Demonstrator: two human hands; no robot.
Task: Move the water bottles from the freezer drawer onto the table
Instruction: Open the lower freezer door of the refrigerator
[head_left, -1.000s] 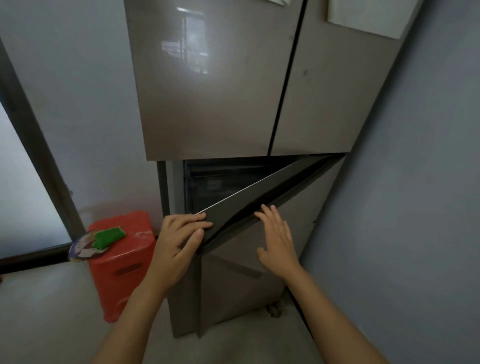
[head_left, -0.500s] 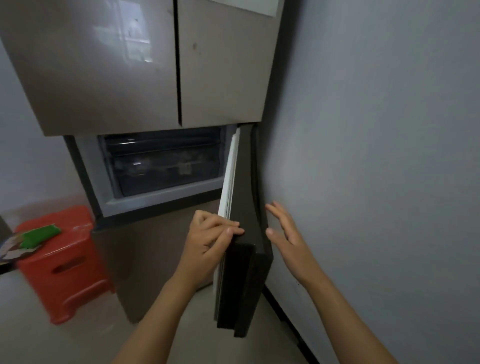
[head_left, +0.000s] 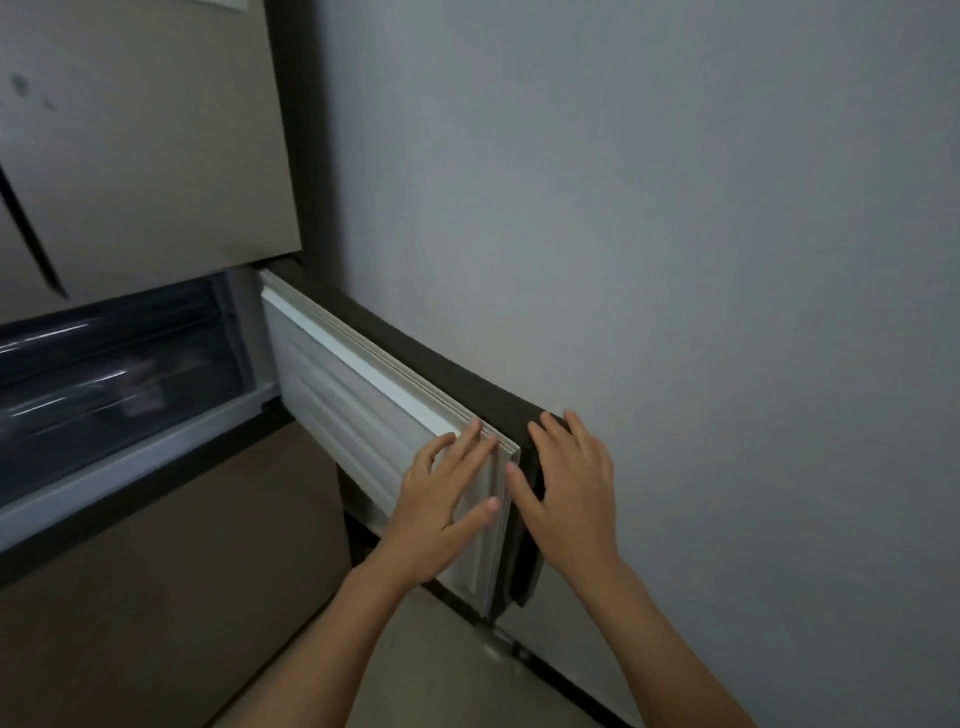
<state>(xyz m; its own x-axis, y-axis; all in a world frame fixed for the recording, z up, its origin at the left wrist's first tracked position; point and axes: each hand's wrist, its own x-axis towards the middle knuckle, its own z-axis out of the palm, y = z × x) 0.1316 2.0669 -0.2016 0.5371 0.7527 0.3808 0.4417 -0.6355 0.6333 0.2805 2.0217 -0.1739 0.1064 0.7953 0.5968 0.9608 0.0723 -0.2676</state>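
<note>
One freezer door (head_left: 363, 395) standing open beside the wall (head_left: 675, 260), two hands at its free end, left hand (head_left: 441, 514) flat on the white inner side, fingers straight and spread, right hand (head_left: 566, 493) resting on the dark outer edge, fingers straight, one freezer drawer (head_left: 114, 374) left of the door, contents too blurred to tell

A home kitchen corner: a tall fridge (head_left: 156, 130) with an open freezer door (head_left: 384, 415) against a plain wall (head_left: 675, 260).

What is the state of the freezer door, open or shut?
Open: the freezer door stands swung out toward the wall, white inner side showing, drawer front exposed.
</note>
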